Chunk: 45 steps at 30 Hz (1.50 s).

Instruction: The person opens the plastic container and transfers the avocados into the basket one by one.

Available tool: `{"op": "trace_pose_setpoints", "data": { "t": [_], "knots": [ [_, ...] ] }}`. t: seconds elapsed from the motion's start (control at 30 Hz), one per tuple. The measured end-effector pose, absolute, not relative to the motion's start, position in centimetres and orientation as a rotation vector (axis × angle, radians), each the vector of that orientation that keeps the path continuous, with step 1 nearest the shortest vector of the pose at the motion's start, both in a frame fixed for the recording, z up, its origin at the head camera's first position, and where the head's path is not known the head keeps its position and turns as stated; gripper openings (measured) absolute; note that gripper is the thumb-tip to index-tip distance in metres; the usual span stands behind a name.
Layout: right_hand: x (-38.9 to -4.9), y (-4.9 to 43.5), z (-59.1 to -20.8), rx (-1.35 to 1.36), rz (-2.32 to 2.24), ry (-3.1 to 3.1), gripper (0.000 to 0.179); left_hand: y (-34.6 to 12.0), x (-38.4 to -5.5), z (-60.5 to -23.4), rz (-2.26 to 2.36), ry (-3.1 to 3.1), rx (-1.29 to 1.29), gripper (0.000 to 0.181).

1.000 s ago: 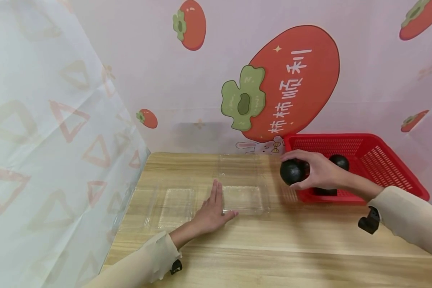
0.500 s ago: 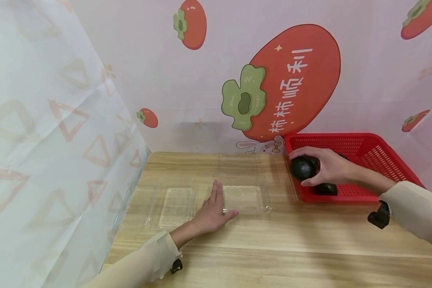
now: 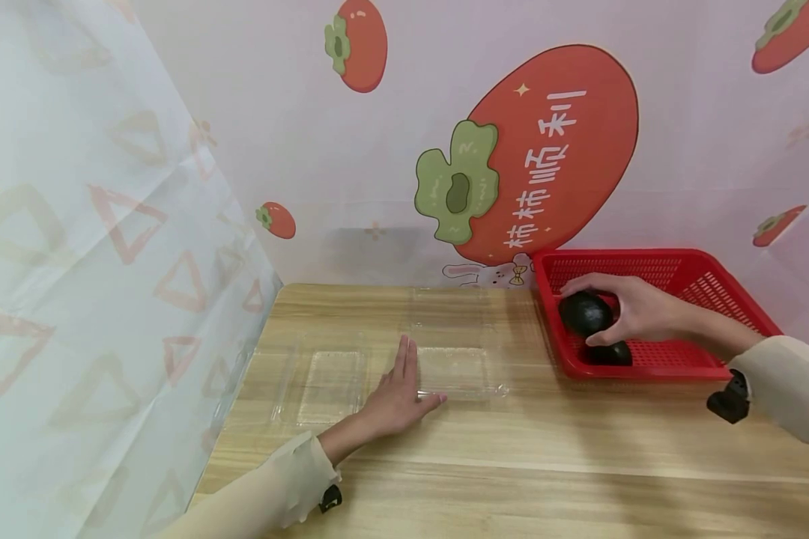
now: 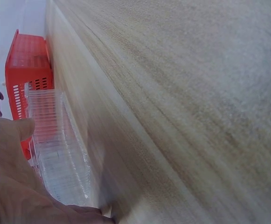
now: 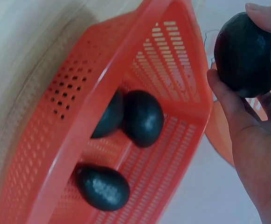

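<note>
My right hand (image 3: pixel 637 305) grips a dark, near-black avocado (image 3: pixel 585 313), fingers and thumb spread round its sides. In the head view it overlaps the left end of the red plastic basket (image 3: pixel 647 371). Another avocado (image 3: pixel 610 354) shows just below it in the basket. The right wrist view gives more avocados (image 5: pixel 143 119) lying on the basket's floor. My left hand (image 3: pixel 392 400) lies with straight fingers along the left side of a clear plastic clamshell box (image 3: pixel 453 372), its thumb at the box's front edge. The box's lid (image 3: pixel 447 308) is folded back behind it.
A second clear clamshell box (image 3: pixel 330 389) lies on the wooden table (image 3: pixel 485 479) left of my left hand. Walls covered in patterned paper rise behind (image 3: pixel 371 165) and on the left side. Black wrist cameras sit on both sleeves.
My right hand has moved right with the avocado, from beside the basket's left rim to over the basket. The left hand has stayed at the box.
</note>
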State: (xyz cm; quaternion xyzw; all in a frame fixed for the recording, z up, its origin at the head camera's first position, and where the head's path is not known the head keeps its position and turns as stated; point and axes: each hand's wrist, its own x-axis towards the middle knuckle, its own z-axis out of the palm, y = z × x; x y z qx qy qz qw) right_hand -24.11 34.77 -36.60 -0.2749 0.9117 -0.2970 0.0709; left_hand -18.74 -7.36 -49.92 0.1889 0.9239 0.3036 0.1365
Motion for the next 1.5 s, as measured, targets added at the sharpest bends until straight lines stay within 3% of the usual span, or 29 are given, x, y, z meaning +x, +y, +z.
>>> {"op": "trace_pose_setpoints", "data": {
  "t": [1.5],
  "knots": [
    [-24.9,42.9,-37.7,-0.574,-0.594,2.843,0.071,-7.3,-18.8,-49.9,0.864,2.682,0.55,0.109]
  ]
}}
